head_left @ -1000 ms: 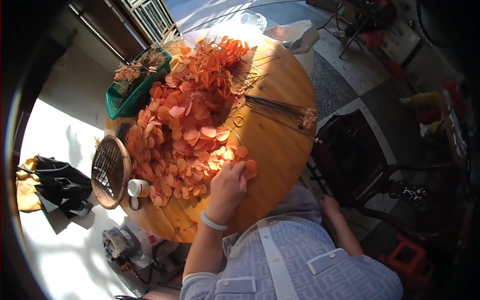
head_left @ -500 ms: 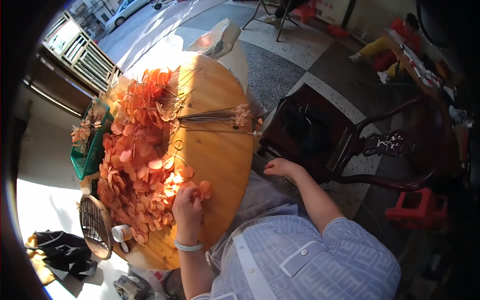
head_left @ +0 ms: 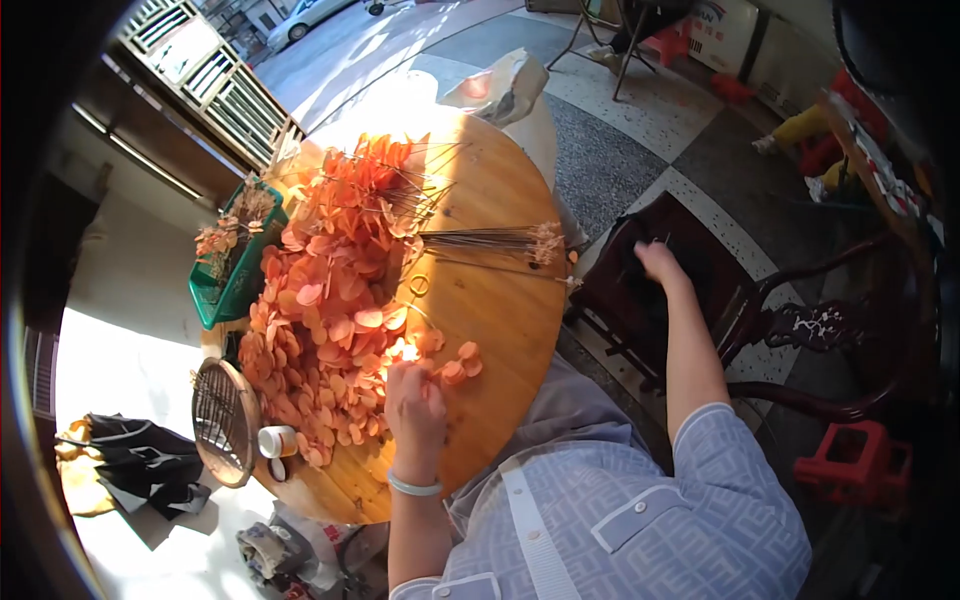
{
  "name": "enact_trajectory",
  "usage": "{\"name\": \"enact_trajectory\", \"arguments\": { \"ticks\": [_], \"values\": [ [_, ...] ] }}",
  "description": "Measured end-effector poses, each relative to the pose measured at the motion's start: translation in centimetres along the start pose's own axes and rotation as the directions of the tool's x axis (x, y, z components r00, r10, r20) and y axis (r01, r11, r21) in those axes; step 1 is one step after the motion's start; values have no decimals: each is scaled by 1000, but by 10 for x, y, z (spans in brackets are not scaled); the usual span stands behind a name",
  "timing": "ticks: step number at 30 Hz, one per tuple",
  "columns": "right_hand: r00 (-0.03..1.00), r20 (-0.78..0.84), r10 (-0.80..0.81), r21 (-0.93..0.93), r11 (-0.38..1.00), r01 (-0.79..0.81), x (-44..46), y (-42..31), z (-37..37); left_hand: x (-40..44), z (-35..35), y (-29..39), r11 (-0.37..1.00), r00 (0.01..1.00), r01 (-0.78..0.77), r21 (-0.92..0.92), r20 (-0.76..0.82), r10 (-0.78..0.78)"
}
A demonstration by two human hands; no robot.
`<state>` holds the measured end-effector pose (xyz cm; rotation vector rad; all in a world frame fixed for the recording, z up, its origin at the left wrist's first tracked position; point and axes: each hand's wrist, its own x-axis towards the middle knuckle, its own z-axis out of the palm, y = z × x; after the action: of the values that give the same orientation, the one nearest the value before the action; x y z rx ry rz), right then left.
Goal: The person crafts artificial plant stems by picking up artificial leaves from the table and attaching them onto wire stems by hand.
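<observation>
My left hand (head_left: 415,405), a pale bracelet on its wrist, is closed at the near edge of a heap of orange leaves (head_left: 335,310). Its fingers are pinched, and a small sprig of round orange leaves (head_left: 460,365) sticks out beside them. My right hand (head_left: 657,262) reaches over the dark wooden chair (head_left: 690,225), above a black cloth-like thing (head_left: 640,285) on its seat. Those fingers are bent together near a thin shiny object; what they hold is too small to make out. Thin dark stems with pale pink tips (head_left: 490,240) lie on the round wooden table (head_left: 500,320).
A green basket (head_left: 235,270) with dried sprigs stands at the table's left edge. Nearby are a woven tray (head_left: 225,420), a white jar (head_left: 277,441) and a gold ring-shaped thing (head_left: 420,285). Red stools (head_left: 855,465) stand at right. Other people sit farther off.
My right hand has moved forward from beside the chair to over its seat. My left hand stays by the leaves, and the sprig now reaches farther right of it. The view has shifted slightly.
</observation>
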<state>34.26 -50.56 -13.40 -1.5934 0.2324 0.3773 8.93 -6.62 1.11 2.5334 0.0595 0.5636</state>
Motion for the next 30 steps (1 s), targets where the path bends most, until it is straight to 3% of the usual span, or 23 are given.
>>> {"name": "enact_trajectory", "arguments": {
  "ticks": [1, 2, 3, 5, 6, 7, 8, 10, 12, 13, 18, 21, 24, 25, 27, 30],
  "values": [
    [988, -88, -129, -593, 803, 52, 2, -7, 5, 2, -4, 3, 999, 998, -40, -17, -54, 39],
    [951, -83, -297, -955, 296, 10, 11, -17, 14, 5, -7, 1, 997, 995, -25, -71, -97, 18],
    [815, -301, -495, -729, 671, 139, 25, -29, 30, 8, -9, 0, 992, 990, -15, -126, -139, -2],
    [671, -137, -729, -804, 477, 354, 2, -91, 82, 4, -13, -7, 941, 977, 106, -322, -145, -159],
    [575, -57, -816, -823, 365, 436, -19, -124, 114, 2, -16, -13, 854, 954, 194, -484, -111, -279],
    [574, 96, -813, -794, 285, 537, -38, -147, 149, 0, -18, -19, 729, 921, 266, -630, -57, -385],
    [551, 245, -798, -747, 206, 632, -53, -159, 183, 0, -19, -22, 573, 881, 320, -755, 15, -473],
    [515, 631, -581, -697, -134, 704, -69, -160, 236, 4, -25, -16, 287, 821, 319, -903, 112, -560],
    [557, 736, -385, -675, -346, 652, -54, -134, 272, -2, -34, -17, -35, 784, 300, -953, 268, -561],
    [570, 743, -351, -669, -395, 630, -52, -126, 284, -8, -31, -23, -126, 748, 296, -947, 312, -586],
    [585, 780, -222, -598, -539, 593, -46, -123, 311, -36, -29, -39, -401, 728, 284, -871, 468, -501],
    [545, 795, -266, -606, -399, 688, -50, -143, 305, -43, -29, -43, -457, 705, 301, -837, 518, -484],
    [406, 740, -536, -406, 125, 905, -67, -149, 301, -42, -29, -45, -505, 698, 305, -808, 550, -459],
    [502, 727, -468, -341, 388, 856, -78, -149, 305, -42, -28, -45, -521, 699, 301, -799, 556, -449],
    [639, 724, -260, -190, 815, 547, -104, -146, 309, -40, -23, -45, -549, 703, 303, -779, 572, -422],
    [506, 861, -52, -121, 945, 304, -145, -137, 316, -29, -24, -32, -576, 714, 326, -750, 594, -370]
  ]
}}
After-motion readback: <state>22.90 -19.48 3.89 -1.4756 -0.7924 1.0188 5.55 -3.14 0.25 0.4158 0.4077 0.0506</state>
